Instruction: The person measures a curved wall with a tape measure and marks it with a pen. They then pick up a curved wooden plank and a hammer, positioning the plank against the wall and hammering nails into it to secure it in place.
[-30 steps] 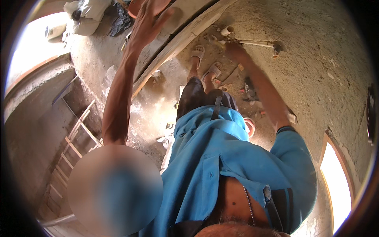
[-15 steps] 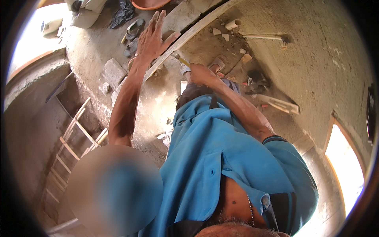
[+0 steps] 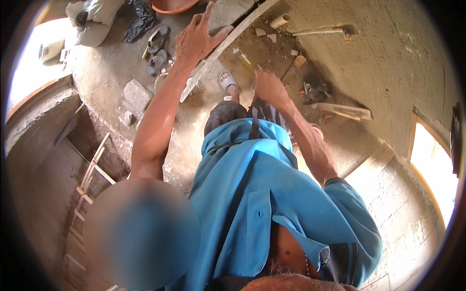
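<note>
Left hand [image 3: 199, 41]: fingers spread wide, palm and fingertips resting on the long pale straight wooden batten [image 3: 228, 46], which runs diagonally from about 7 o'clock near the grey concrete block [image 3: 137, 94] up toward 1 o'clock at the top edge of the view. Not wrapped around it.

Right hand [image 3: 269, 87]: fingers curled narrow around something small; a slim yellowish handle [image 3: 244, 58] shows just at 11 o'clock of the hand. Cannot tell whether the hand actually holds it.

Handling judgement: batten looks stiff, light for its length, dry and rough, so not slippery; likely to swing if taken at one end. Best hold is near mid-length, where the left hand now lies, fingers closed round the narrow edge.

Packages, signs: no label or sign readable. Pale stuffed sack [image 3: 94, 19] at 11 o'clock, black plastic bag [image 3: 141, 19] just beside it, orange round basin [image 3: 172, 6] at 12 o'clock. Dark sandals [image 3: 158, 48] lie near the left wrist.
</note>
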Tool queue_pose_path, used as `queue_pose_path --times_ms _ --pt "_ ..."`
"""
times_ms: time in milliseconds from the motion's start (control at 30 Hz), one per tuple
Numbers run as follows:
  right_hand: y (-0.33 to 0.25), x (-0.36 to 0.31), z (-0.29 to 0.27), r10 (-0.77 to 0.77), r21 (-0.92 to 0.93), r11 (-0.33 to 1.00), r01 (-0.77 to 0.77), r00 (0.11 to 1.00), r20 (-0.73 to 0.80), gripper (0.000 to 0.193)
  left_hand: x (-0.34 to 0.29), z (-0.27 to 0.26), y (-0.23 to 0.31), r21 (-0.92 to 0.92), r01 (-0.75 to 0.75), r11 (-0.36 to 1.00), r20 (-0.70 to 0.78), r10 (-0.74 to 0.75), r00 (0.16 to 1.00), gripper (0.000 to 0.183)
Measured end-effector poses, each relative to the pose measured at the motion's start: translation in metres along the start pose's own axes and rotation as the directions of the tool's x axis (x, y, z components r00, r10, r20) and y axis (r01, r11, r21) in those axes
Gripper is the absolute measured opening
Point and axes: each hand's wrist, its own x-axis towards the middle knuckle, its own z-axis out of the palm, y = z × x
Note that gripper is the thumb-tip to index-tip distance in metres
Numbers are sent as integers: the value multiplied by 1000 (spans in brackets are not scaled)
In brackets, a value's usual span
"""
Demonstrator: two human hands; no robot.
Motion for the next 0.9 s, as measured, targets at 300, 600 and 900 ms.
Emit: queue_pose_path --times_ms 300,600,900 --pt "-17 6 23 1 0 1000 -1 993 121 34 -1 -5 5 -13 -3 1000 8 3 1000 90" --pt "-36 -18 9 -23 28 999 23 999 31 36 -2 1 -2 -20 -3 1000 23 3 1000 90" --pt "26 4 52 -97 -63 994 93 994 -55 37 -4 2 -13 -60 -93 994 -46 90 995 90"
